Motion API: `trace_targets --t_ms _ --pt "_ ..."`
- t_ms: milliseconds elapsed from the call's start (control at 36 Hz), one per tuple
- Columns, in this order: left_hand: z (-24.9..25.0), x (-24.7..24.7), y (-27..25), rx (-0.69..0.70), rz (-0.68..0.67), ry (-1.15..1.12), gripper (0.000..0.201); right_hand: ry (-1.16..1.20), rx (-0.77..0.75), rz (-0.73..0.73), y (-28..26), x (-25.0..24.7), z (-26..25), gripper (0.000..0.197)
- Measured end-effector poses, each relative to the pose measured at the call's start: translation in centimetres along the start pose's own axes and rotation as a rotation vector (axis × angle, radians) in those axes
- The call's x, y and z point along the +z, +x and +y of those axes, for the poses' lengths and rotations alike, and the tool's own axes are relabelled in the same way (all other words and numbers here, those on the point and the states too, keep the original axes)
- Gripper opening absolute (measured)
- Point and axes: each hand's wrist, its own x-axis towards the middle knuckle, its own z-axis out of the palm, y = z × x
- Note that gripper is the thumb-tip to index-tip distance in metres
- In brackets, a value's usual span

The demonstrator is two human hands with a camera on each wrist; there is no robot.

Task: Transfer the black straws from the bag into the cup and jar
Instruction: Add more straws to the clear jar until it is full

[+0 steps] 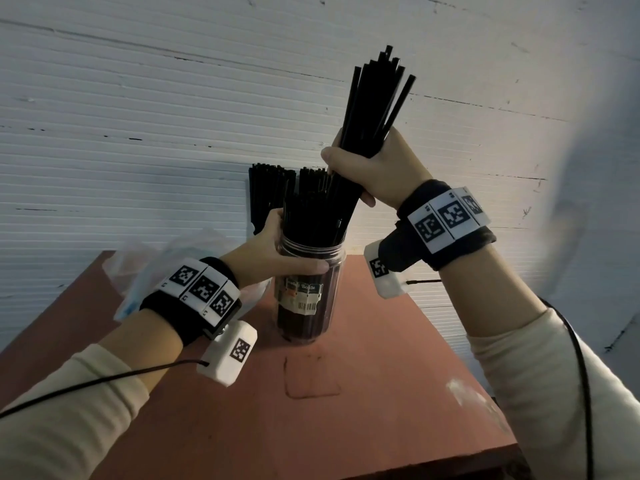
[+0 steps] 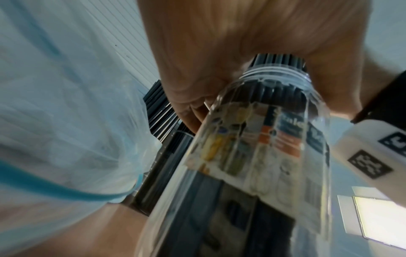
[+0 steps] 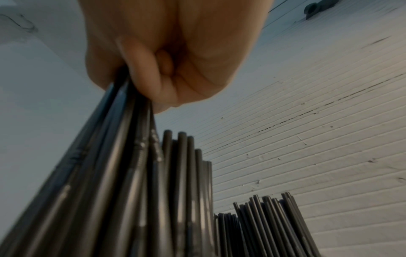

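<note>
Your right hand [image 1: 372, 168] has a fist wrapped round a bundle of black straws [image 1: 375, 105], fingers curled tight about the middle of it, and the lower ends are already dipping into the mouth of the jar [image 1: 308, 292]. Your left hand [image 1: 280, 251] grips the jar just under its threaded rim, thumb across the front, fingers wrapped round behind, steadying it near the far edge of the tabletop [image 1: 398, 393]. That jar looks packed already, so bring the bundle more upright before you feed it down, aim for the gap on the right side of the mouth, and loosen the fist bit by bit so the straws slide, not buckle. Keep the left hand firm; a tall jar like that could tip. Behind it stands another batch of straws [image 1: 268, 195], presumably in the cup, which is hidden here. The bag [image 1: 145, 268] lies crumpled toward the far left corner.
</note>
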Motion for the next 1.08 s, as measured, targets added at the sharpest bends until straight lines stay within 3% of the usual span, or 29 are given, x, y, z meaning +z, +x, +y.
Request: trace_targets --t_ms 278,528,722,805,972,1083 --pt "-0.3 0.1 -0.4 0.020 0.054 0.021 0.106 0.028 0.066 0.004 -0.9 1.1 0.8 0.019" --pt "-0.4 0.8 -0.6 0.019 0.062 -0.002 0.097 -0.003 0.063 0.059 -1.0 0.8 1.6 0.036" --pt "-0.2 0.0 -0.8 0.025 0.033 0.081 0.086 0.085 0.023 0.287 -1.4 -0.1 0.9 0.089" --pt "-0.4 -0.1 -0.7 0.006 0.031 0.072 0.092 0.027 -0.119 0.409 -1.4 -0.4 -0.5 0.079" --pt "-0.3 -0.2 -1.0 -0.007 0.025 0.062 0.100 -0.269 -0.294 0.440 0.3 0.8 -1.3 0.039" --pt "-0.3 -0.1 -1.2 0.005 0.030 0.066 0.106 -0.272 -0.350 0.521 0.4 1.8 -0.7 0.031"
